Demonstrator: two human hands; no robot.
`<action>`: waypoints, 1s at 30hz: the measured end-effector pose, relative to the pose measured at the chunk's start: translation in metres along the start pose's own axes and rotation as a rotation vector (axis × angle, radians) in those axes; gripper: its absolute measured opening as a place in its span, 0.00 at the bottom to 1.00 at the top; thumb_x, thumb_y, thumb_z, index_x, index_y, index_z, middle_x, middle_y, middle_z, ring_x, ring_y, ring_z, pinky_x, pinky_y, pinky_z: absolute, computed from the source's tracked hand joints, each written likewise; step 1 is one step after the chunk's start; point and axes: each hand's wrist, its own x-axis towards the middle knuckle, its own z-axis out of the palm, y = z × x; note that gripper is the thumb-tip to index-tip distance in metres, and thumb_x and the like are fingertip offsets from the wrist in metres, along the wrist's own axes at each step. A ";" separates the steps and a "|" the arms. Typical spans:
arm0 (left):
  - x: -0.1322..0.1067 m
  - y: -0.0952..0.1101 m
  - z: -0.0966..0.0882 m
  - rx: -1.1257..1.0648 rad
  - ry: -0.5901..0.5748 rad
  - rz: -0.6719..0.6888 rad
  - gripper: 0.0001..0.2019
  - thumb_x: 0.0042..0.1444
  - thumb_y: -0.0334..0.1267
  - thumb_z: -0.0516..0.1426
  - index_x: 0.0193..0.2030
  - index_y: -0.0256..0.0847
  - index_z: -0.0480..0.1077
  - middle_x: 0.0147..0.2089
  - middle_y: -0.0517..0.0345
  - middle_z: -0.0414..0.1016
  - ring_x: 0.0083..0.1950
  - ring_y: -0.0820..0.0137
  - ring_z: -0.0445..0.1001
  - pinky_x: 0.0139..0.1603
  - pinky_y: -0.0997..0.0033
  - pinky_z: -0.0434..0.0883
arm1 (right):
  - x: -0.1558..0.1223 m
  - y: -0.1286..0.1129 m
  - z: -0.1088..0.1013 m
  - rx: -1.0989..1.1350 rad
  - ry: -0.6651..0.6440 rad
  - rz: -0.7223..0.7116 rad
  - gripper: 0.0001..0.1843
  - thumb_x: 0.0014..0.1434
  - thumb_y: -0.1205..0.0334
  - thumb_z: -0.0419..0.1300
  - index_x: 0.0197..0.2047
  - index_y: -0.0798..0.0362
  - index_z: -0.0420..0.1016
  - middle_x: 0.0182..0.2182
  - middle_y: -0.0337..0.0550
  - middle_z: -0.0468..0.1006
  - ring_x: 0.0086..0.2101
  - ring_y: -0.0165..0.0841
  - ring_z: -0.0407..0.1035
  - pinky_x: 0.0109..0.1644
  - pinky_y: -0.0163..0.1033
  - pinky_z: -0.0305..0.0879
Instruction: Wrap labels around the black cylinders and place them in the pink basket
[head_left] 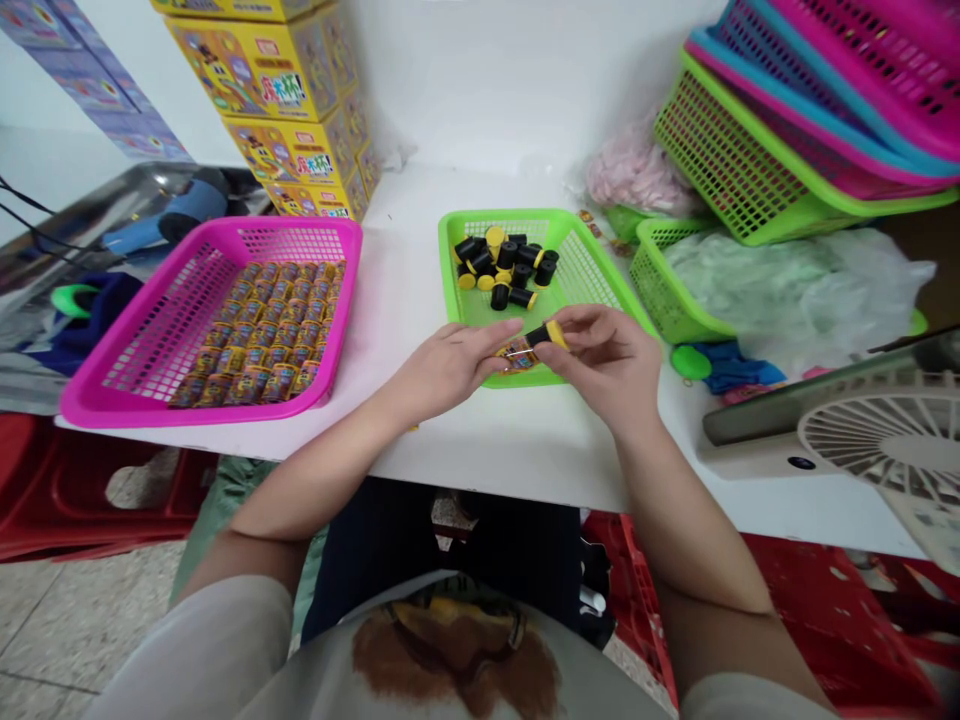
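Black-and-yellow cylinders lie in the middle green basket.

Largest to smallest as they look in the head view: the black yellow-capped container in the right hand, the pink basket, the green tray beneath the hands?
1. Pink basket
2. Green tray
3. Black yellow-capped container

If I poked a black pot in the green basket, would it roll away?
A black pot lying on its side would probably roll, because it looks round, though neighbours might block it. It's likely light: the right hand just pinches a matching pot. Its smooth-looking side may be slippery.
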 end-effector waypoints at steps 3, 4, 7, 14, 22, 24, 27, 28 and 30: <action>-0.006 0.007 -0.004 -0.251 -0.049 -0.037 0.36 0.76 0.46 0.55 0.83 0.49 0.40 0.54 0.49 0.86 0.59 0.62 0.85 0.66 0.54 0.79 | -0.003 0.001 -0.001 -0.013 -0.063 -0.092 0.29 0.53 0.47 0.80 0.26 0.47 0.63 0.39 0.40 0.85 0.38 0.33 0.80 0.40 0.42 0.80; -0.008 0.009 -0.005 -0.337 -0.058 -0.052 0.42 0.75 0.48 0.56 0.83 0.49 0.32 0.55 0.47 0.86 0.56 0.63 0.86 0.63 0.55 0.80 | -0.004 0.002 -0.001 -0.012 -0.084 -0.103 0.28 0.53 0.47 0.80 0.27 0.47 0.64 0.40 0.40 0.85 0.38 0.33 0.80 0.41 0.43 0.80; -0.011 0.011 -0.001 -0.534 -0.032 -0.069 0.51 0.72 0.55 0.60 0.82 0.51 0.23 0.57 0.46 0.85 0.49 0.65 0.87 0.55 0.59 0.84 | -0.009 0.004 0.001 -0.006 -0.160 -0.093 0.26 0.52 0.47 0.81 0.29 0.47 0.67 0.43 0.41 0.85 0.38 0.34 0.81 0.43 0.45 0.83; -0.012 -0.003 0.014 -0.569 0.171 0.137 0.44 0.66 0.51 0.66 0.79 0.54 0.45 0.67 0.45 0.78 0.54 0.62 0.87 0.50 0.67 0.84 | -0.016 0.000 0.008 0.158 -0.205 0.033 0.19 0.58 0.53 0.78 0.50 0.42 0.78 0.41 0.37 0.85 0.40 0.30 0.82 0.42 0.35 0.82; -0.012 0.007 0.006 -0.687 0.044 -0.012 0.45 0.65 0.52 0.66 0.81 0.52 0.47 0.53 0.50 0.85 0.38 0.69 0.84 0.43 0.67 0.83 | -0.016 0.005 0.006 0.100 -0.220 0.017 0.13 0.62 0.50 0.75 0.45 0.43 0.80 0.45 0.41 0.86 0.45 0.35 0.84 0.48 0.41 0.83; -0.012 0.009 0.008 -0.782 0.047 -0.035 0.51 0.63 0.54 0.67 0.83 0.53 0.42 0.47 0.52 0.85 0.35 0.70 0.83 0.42 0.65 0.82 | -0.017 0.008 0.006 0.035 -0.255 -0.090 0.10 0.66 0.49 0.71 0.43 0.43 0.79 0.49 0.43 0.86 0.50 0.37 0.83 0.53 0.46 0.83; -0.012 0.014 0.009 -0.902 0.046 -0.051 0.56 0.61 0.56 0.69 0.83 0.55 0.37 0.41 0.57 0.83 0.33 0.68 0.83 0.38 0.65 0.82 | -0.019 0.010 0.007 -0.052 -0.345 -0.248 0.12 0.76 0.44 0.56 0.50 0.40 0.77 0.54 0.43 0.86 0.54 0.38 0.81 0.58 0.54 0.80; -0.012 0.015 0.008 -0.944 0.028 -0.053 0.57 0.61 0.56 0.69 0.83 0.56 0.35 0.39 0.59 0.83 0.32 0.68 0.83 0.37 0.65 0.82 | -0.019 0.011 0.008 -0.085 -0.371 -0.293 0.15 0.78 0.43 0.51 0.54 0.38 0.75 0.56 0.42 0.86 0.57 0.38 0.79 0.60 0.56 0.78; -0.011 0.017 0.007 -1.023 0.002 -0.075 0.57 0.61 0.56 0.69 0.82 0.57 0.32 0.37 0.61 0.82 0.33 0.66 0.85 0.36 0.65 0.82 | -0.021 0.009 0.009 -0.197 -0.391 -0.387 0.19 0.77 0.40 0.48 0.62 0.36 0.70 0.60 0.44 0.83 0.62 0.41 0.73 0.64 0.61 0.74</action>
